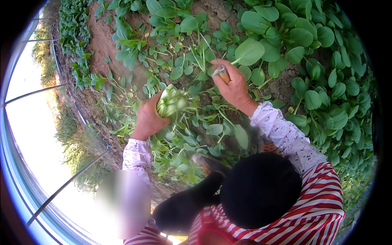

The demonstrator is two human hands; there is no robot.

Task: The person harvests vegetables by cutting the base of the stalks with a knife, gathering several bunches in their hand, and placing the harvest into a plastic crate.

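Observation:
My left hand (149, 115) grips a bundle of bok choy (172, 102), its pale stem bases facing the right and its leaves hidden or hanging below. In my right hand (234, 84) is the wooden handle (224, 75) of a thin-bladed cutting tool. Its narrow metal blade (208, 44) points up and to the left, over the low plants. A broad bok choy leaf (249, 52) extends from the fingers of the right hand, and a pale cut stem end (216, 72) shows by the thumb. Both hands are above the bed, apart from each other.
Dense, large-leaved bok choy (321, 92) grows along the right side. Smaller plants and loose leaves (196, 141) cover the soil ahead. Bare soil (102, 46) shows at upper left. A shoe (209, 162) rests among leaves. Curved poles (67, 188) and bright plastic sheeting edge the left.

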